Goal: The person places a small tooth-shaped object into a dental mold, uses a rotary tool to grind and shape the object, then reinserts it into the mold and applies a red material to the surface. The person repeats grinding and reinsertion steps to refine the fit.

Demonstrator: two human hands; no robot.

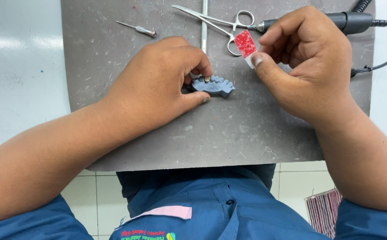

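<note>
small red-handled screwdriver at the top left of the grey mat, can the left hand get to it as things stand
Probably yes, once freed: the small red-handled screwdriver lies alone on the grey mat, nothing between, but the left hand now pinches the grey tooth model.

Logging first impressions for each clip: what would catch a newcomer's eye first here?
Probably the red strip pinched in the right hand, bright against the grey mat. Next, the grey tooth model at the mat's middle, gripped by the left hand, with one yellowish tooth among the grey ones. Behind them, at the mat's far edge, lie metal forceps and a dark corded handpiece.
</note>
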